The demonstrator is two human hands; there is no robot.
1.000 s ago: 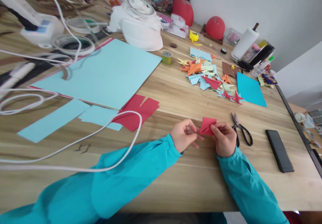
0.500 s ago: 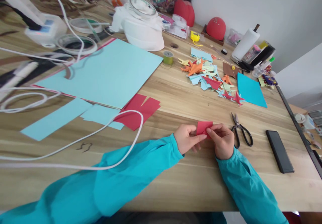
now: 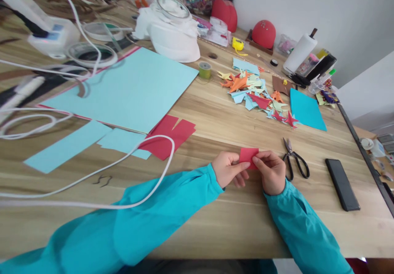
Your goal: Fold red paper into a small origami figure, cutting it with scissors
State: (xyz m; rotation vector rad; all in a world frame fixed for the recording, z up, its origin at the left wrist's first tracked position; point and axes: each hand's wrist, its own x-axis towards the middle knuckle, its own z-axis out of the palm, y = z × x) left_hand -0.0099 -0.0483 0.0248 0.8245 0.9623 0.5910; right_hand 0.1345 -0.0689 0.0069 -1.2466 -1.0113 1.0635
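Observation:
A small folded red paper (image 3: 248,155) is held between both my hands just above the wooden table (image 3: 215,224). My left hand (image 3: 229,169) pinches its left edge with thumb and fingers. My right hand (image 3: 272,171) pinches its right side, fingers curled. Both arms wear teal sleeves. Part of the paper is hidden behind my fingers.
Black scissors (image 3: 294,159) lie just right of my right hand, a black phone (image 3: 341,183) farther right. A pile of folded coloured paper shapes (image 3: 255,93) and a teal sheet (image 3: 306,109) sit behind. A large light-blue sheet (image 3: 129,89), red paper scraps (image 3: 166,136) and a white cable (image 3: 92,173) lie left.
The red paper went from a tilted, partly open shape to a flatter fold. My left hand closed onto its left edge, and both hands drew together.

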